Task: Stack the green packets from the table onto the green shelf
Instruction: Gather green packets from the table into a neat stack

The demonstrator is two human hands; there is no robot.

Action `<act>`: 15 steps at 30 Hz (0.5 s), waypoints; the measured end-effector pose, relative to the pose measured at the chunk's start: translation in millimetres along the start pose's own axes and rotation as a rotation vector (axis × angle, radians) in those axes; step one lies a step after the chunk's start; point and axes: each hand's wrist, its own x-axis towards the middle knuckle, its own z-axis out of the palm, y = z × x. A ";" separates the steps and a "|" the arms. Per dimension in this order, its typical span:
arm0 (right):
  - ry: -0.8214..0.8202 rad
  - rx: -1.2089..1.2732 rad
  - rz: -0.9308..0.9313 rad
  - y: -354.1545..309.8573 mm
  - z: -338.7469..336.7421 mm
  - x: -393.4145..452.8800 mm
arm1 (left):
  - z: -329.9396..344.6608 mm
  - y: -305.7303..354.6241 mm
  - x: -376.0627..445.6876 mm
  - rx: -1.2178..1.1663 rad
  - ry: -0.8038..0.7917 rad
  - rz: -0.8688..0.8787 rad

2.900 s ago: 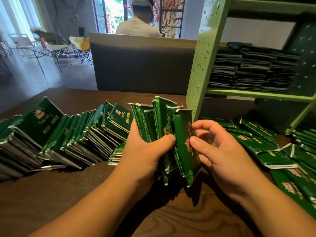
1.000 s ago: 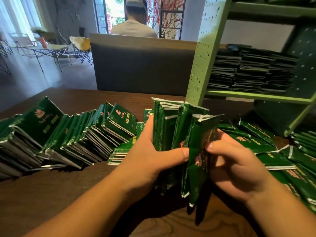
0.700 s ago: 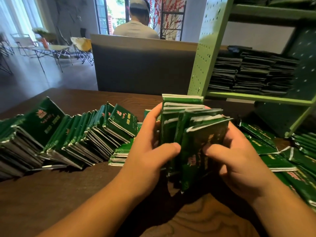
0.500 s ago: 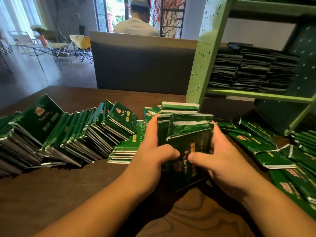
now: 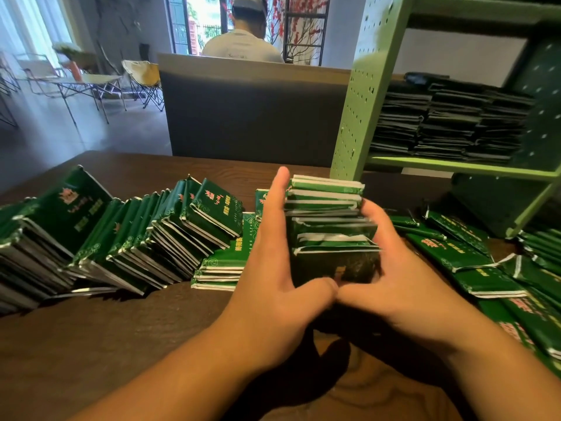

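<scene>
A bundle of green packets sits stacked between my hands, low over the brown table. My left hand presses flat against the bundle's left side with its fingers straight up and its thumb along the front. My right hand cups the right side with its fingers curled round the far edge. The two thumbs meet at the front. The green shelf stands at the back right, and dark stacks of packets fill its lower level.
A long leaning row of green packets covers the table's left side, with a small flat pile beside my left hand. Loose packets lie scattered at the right. Behind the table stands a grey partition, with a seated person beyond it.
The packets were fanned upright and loose in my hands. They have been tipped flat and squared into one tight bundle, and my left fingers have straightened against its side.
</scene>
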 end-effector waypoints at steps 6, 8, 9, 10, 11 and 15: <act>-0.112 -0.056 0.110 9.7 2.9 3.5 | 0.5 -8.3 3.0 -0.082 0.003 -0.154; -0.086 -0.064 0.089 10.2 2.0 4.2 | 0.8 -7.4 3.6 -0.069 -0.008 -0.169; -0.056 -0.054 0.081 9.6 0.5 4.8 | 0.2 -7.4 4.3 -0.065 -0.004 -0.175; -0.035 -0.053 0.075 8.2 -0.2 4.6 | -0.7 -7.7 5.3 -0.059 -0.001 -0.178; -0.023 -0.066 0.067 6.6 -0.8 4.1 | -1.4 -7.6 6.7 -0.059 0.001 -0.180; 0.018 -0.061 0.021 7.5 -0.4 4.6 | -0.1 -11.0 9.6 -0.031 -0.016 -0.105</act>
